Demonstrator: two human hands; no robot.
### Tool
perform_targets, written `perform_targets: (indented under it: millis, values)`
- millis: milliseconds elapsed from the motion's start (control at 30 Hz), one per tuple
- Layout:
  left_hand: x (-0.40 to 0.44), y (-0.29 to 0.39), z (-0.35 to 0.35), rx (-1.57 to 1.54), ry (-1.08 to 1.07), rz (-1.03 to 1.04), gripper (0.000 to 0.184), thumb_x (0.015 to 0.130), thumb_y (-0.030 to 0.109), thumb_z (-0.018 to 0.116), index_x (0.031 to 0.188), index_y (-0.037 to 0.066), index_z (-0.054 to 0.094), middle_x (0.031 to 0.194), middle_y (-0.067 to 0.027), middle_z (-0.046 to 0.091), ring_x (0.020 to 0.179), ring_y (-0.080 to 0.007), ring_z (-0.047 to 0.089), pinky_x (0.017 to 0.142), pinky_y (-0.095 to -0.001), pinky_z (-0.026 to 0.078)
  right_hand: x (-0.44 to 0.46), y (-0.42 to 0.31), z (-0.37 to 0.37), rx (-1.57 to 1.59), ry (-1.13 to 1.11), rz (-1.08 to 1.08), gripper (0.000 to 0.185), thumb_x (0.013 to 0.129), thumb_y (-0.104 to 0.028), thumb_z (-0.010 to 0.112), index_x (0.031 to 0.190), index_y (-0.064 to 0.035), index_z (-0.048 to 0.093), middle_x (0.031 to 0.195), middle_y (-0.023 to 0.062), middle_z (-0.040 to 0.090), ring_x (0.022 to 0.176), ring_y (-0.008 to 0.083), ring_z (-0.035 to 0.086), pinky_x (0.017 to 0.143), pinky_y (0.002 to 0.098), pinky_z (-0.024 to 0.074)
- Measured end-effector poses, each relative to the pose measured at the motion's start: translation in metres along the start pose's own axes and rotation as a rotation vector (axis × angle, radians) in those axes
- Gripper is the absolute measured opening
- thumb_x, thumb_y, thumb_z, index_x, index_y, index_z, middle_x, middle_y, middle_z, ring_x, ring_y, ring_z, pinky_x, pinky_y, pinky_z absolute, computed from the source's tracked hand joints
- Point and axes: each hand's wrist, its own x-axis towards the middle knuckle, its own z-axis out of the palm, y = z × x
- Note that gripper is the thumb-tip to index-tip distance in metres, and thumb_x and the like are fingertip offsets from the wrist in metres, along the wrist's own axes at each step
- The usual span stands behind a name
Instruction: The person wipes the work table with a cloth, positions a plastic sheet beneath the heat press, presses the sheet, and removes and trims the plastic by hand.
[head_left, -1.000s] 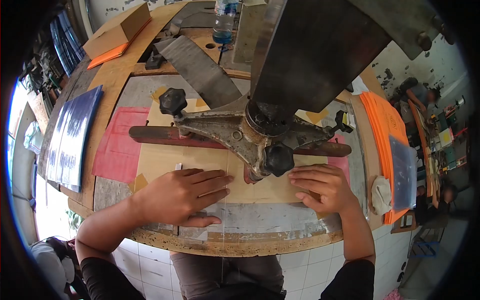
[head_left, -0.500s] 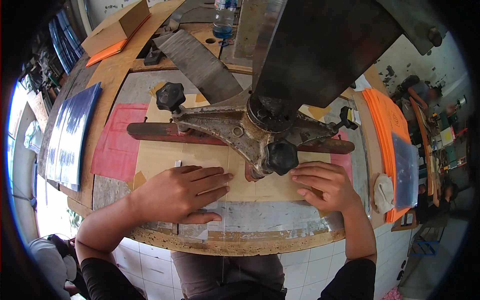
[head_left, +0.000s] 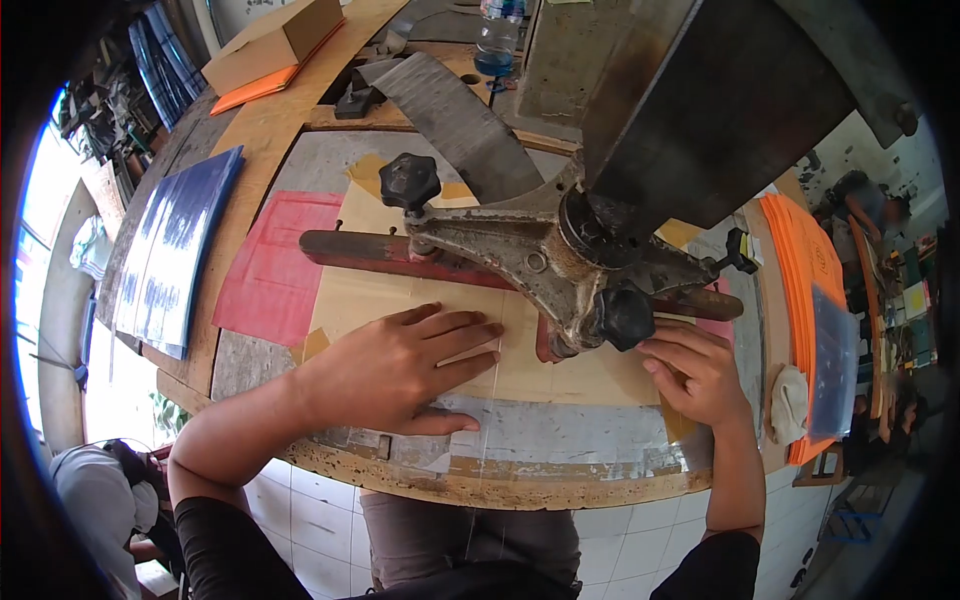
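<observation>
My left hand [head_left: 410,365] lies flat on a tan board [head_left: 375,292], fingers spread, left of centre. At the board's right side is my right hand [head_left: 697,378], its fingers slightly bent and loosely apart on the surface. Clear film with a glossy edge seems to lie under my hands, but its outline is hard to make out. Above the board stands a metal press head [head_left: 530,240] with black star knobs [head_left: 409,181] and a long red-edged bar [head_left: 375,250]. A red sheet [head_left: 275,265] shows at the board's left.
Glossy clear plastic sheets [head_left: 175,255] are stacked on the left. On the right sit orange sheets [head_left: 800,250], a clear plastic pack [head_left: 832,360] and a pale cloth [head_left: 789,405]. A cardboard box [head_left: 275,45] and a water bottle [head_left: 497,45] stand behind. Other people are at both sides.
The view has swung, so the whole scene sits further right. My left hand has slid slightly forward on the board, covering a small white tab. My right fingers are a little more bent.
</observation>
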Motion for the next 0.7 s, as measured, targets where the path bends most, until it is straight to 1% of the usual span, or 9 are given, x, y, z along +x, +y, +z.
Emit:
perform_targets:
  millis: [267,567,667,700]
  values:
    - [-0.0013,-0.0021,0.0033,-0.029,-0.007,-0.031,0.060,0.094,0.047,0.080,0.134,0.003,0.072,0.151,-0.0156,0.066,0.139,-0.0355,0.064,0.109,-0.0461,0.059,0.0009,0.0010,0.0004,-0.004,-0.019,0.029,0.023,0.090,-0.004,0.081,0.113,-0.0039,0.084,0.114,0.0091,0.082,0.108,0.0261,0.080,0.091,0.0381,0.0654]
    - [-0.0014,-0.0036,0.0044,-0.008,0.005,-0.006,0.057,0.095,0.045,0.080,0.133,0.004,0.072,0.150,-0.0150,0.066,0.138,-0.0355,0.064,0.110,-0.0458,0.058,0.0022,0.0001,0.0002,0.008,-0.014,0.031,0.022,0.089,-0.003,0.080,0.111,-0.0042,0.083,0.114,0.0089,0.082,0.109,0.0259,0.079,0.093,0.0388,0.0645]
    - [-0.0015,-0.0054,0.0059,-0.003,0.013,0.012,0.060,0.095,0.047,0.079,0.135,0.004,0.071,0.152,-0.0149,0.065,0.139,-0.0362,0.063,0.111,-0.0474,0.056,0.0025,-0.0004,-0.0001,0.007,-0.016,0.035,0.022,0.089,-0.003,0.081,0.111,-0.0041,0.083,0.114,0.0088,0.082,0.109,0.0259,0.079,0.093,0.0389,0.0644]
    - [-0.0011,-0.0053,0.0052,0.003,0.006,0.013,0.062,0.095,0.048,0.078,0.138,0.004,0.069,0.153,-0.0151,0.064,0.141,-0.0366,0.062,0.114,-0.0491,0.054,0.0026,-0.0005,-0.0002,0.006,-0.019,0.037,0.022,0.089,-0.003,0.081,0.111,-0.0041,0.083,0.114,0.0087,0.082,0.109,0.0259,0.079,0.093,0.0389,0.0644]
